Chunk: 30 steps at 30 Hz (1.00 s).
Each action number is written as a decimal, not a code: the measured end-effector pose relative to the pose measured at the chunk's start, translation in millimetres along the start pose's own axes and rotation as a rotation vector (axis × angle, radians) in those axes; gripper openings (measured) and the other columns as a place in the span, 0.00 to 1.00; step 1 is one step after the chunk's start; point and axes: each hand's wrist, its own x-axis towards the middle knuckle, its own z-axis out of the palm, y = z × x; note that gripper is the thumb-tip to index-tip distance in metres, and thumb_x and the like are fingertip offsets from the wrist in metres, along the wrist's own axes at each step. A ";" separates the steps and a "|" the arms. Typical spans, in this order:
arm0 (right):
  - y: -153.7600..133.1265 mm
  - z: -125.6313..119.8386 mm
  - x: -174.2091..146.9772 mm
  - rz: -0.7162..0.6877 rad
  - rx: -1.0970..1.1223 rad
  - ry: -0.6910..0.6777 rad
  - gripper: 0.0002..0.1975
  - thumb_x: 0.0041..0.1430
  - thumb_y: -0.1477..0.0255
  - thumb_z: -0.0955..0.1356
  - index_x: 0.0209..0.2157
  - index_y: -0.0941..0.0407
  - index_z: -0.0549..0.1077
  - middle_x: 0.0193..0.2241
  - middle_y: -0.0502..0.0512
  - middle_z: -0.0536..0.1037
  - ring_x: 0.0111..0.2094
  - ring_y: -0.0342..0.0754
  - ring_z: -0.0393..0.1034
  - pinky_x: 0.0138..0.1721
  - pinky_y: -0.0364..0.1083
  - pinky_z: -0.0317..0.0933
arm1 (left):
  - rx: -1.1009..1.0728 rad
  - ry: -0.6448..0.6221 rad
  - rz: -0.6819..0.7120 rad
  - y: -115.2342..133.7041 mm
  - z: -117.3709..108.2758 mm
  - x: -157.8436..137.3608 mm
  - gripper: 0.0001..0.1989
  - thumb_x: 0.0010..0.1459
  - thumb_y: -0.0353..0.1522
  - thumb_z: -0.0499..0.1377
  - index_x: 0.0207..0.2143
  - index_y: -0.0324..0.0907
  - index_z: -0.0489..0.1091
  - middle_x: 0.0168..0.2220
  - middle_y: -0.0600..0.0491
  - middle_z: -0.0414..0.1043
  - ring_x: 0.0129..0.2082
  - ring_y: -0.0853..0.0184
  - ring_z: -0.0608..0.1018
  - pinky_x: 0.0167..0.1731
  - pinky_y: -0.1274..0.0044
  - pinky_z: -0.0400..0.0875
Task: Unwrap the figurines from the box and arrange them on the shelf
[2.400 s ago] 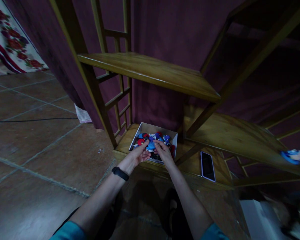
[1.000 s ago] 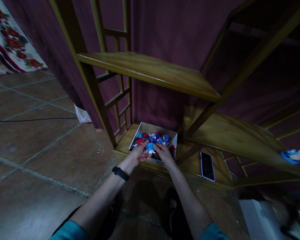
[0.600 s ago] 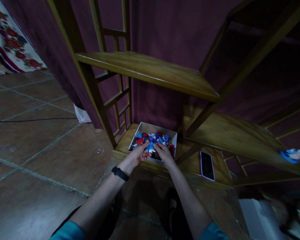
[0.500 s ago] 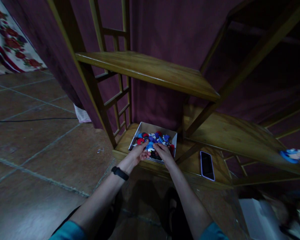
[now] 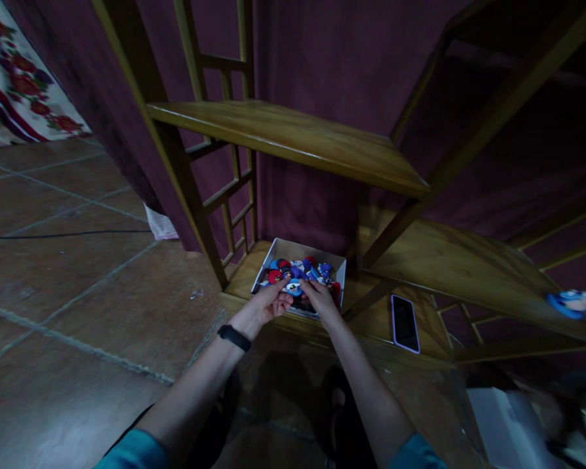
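A white box stands on the bottom wooden shelf, holding several small red, blue, purple and black figures. Over its front edge, my left hand and my right hand come together around a small blue-and-white figure. The thumb of my left hand presses on its left side, with the other fingers curled below. Fingers of my right hand meet its right side. What exactly the figure depicts is too small to make out. A black band circles my left wrist.
Above the box juts a wooden shelf board. A phone lies on the bottom shelf to the right. Another blue figure rests on the right-hand shelf. Lattice bars flank the box on the left.
The blue-and-white figure has turned between my fingers, so more of its white, patterned side faces up. My hands have barely shifted; the box is in the same place.
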 end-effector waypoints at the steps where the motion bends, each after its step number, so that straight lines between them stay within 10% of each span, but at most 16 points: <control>1: 0.5 0.1 0.2 0.017 -0.001 0.009 0.19 0.46 0.53 0.67 0.27 0.54 0.74 0.19 0.48 0.70 0.22 0.42 0.63 0.24 0.42 0.62 | 0.047 0.020 0.010 -0.7 -0.4 0.7 0.22 0.54 0.46 0.54 0.20 0.37 0.64 0.12 0.53 0.66 0.09 0.75 0.66 0.08 0.86 0.54; 11: 9.8 2.1 5.8 0.126 0.004 0.006 0.19 0.48 0.52 0.66 0.27 0.54 0.73 0.20 0.49 0.71 0.19 0.41 0.63 0.19 0.41 0.61 | 0.110 0.148 0.195 -5.3 4.7 1.7 0.22 0.52 0.48 0.54 0.26 0.37 0.66 0.18 0.52 0.71 0.16 0.73 0.72 0.18 0.83 0.66; 23: 13.1 6.5 7.0 0.162 -0.002 0.040 0.22 0.48 0.50 0.64 0.21 0.56 0.72 0.16 0.51 0.70 0.17 0.42 0.63 0.19 0.43 0.60 | 0.067 0.021 0.305 -10.1 5.9 -1.1 0.17 0.54 0.43 0.56 0.33 0.36 0.68 0.25 0.47 0.74 0.20 0.72 0.75 0.21 0.82 0.70; 30: 10.3 15.8 -4.5 0.029 0.112 0.118 0.19 0.48 0.55 0.65 0.35 0.53 0.73 0.18 0.47 0.71 0.19 0.45 0.66 0.22 0.45 0.63 | 0.079 0.060 0.369 -14.0 5.9 -7.2 0.19 0.50 0.45 0.59 0.31 0.36 0.68 0.23 0.50 0.72 0.18 0.73 0.74 0.20 0.82 0.68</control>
